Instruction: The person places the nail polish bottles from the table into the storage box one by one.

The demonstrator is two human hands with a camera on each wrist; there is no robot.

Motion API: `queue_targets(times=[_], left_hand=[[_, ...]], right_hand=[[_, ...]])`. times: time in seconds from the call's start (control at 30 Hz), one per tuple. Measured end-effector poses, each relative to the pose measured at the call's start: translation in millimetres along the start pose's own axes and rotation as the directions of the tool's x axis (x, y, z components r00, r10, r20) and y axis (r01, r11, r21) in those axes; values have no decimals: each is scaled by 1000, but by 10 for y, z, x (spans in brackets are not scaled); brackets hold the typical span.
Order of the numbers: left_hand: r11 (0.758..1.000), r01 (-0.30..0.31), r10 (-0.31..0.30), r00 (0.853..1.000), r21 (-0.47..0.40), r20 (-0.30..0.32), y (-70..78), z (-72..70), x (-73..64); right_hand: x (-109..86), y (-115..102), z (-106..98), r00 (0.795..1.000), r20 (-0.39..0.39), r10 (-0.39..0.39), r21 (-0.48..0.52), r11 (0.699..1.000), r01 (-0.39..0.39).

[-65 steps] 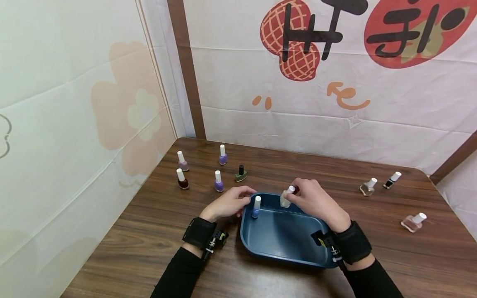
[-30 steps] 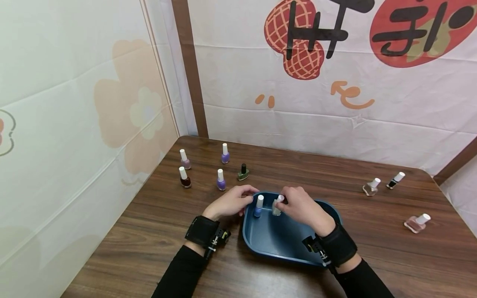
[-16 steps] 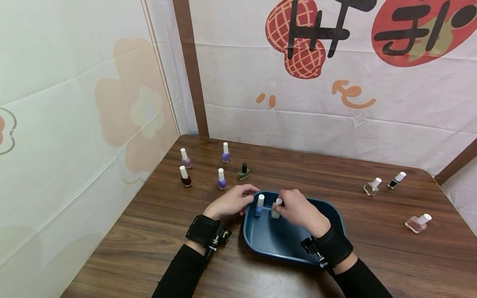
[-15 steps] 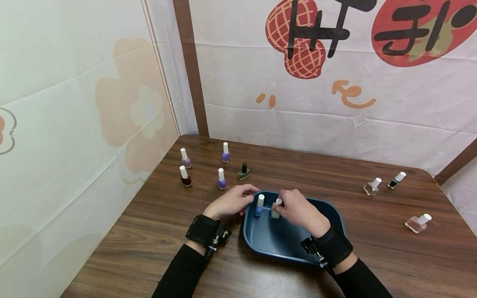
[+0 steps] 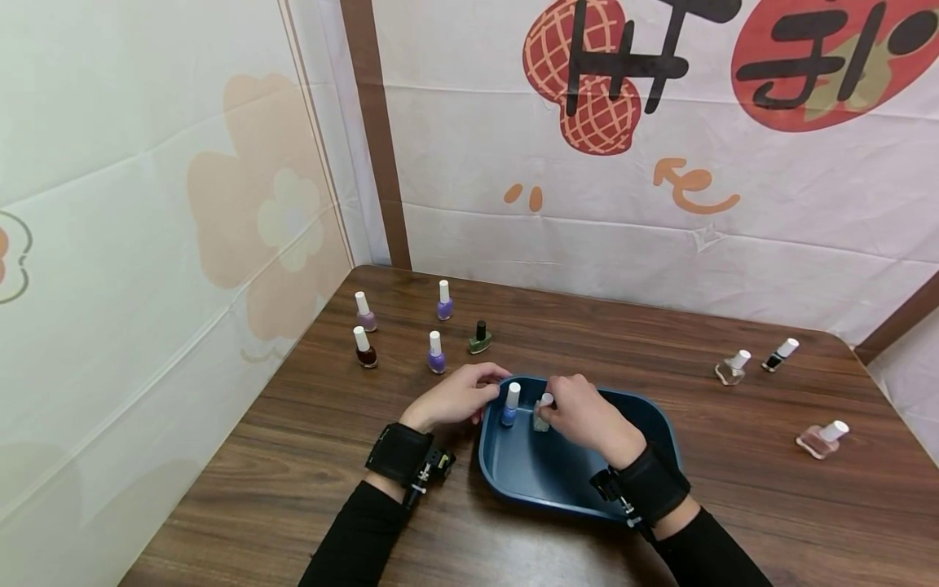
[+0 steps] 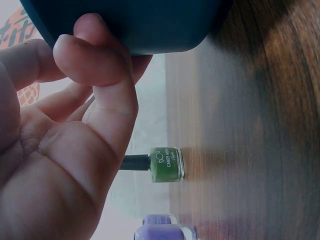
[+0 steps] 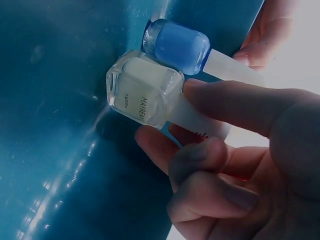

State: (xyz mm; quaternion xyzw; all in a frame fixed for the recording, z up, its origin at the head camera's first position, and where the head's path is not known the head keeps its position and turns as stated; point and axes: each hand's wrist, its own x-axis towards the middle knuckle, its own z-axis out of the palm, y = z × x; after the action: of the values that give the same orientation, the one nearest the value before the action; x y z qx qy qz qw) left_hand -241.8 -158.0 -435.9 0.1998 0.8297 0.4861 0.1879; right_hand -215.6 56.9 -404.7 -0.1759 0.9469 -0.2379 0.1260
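A blue tray (image 5: 555, 504) stands on the wooden table. My left hand (image 5: 456, 398) grips its far left corner, the thumb and curled fingers against the wall in the left wrist view. Inside that corner a blue nail polish bottle (image 5: 510, 406) stands upright with its white cap up. Just right of it is a nail polish bottle with pale, whitish polish (image 7: 145, 90), low in the tray. My right hand (image 5: 587, 414) pinches its white cap (image 7: 200, 117) between thumb and fingers. The pale bottle and the blue one sit side by side in the right wrist view.
Left of the tray and behind it stand a green nail polish (image 5: 480, 341), two purple ones (image 5: 436, 359), a mauve one (image 5: 366, 318) and a dark red one (image 5: 366, 354). At the right are a clear bottle (image 5: 730, 371), a black one (image 5: 776, 359) and a pink one (image 5: 818, 441).
My right hand has carried the pale bottle from the tray's far rim leftward and down beside the blue bottle. In the last half second it shifts only slightly left. My left hand keeps its place.
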Motion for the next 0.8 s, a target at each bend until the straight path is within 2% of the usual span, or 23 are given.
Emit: queue_targets(times=[0.47,0.8], left_hand=[[1000,0,0,1000,6,-2,6,-1,-2],[1000,-2,2,1000,6,2,6,-1,-5]], right_hand=[[4,19,31,998,-41,-50,-33,998,48],[-12,8,32,998,-44,-52,-25,998,51]])
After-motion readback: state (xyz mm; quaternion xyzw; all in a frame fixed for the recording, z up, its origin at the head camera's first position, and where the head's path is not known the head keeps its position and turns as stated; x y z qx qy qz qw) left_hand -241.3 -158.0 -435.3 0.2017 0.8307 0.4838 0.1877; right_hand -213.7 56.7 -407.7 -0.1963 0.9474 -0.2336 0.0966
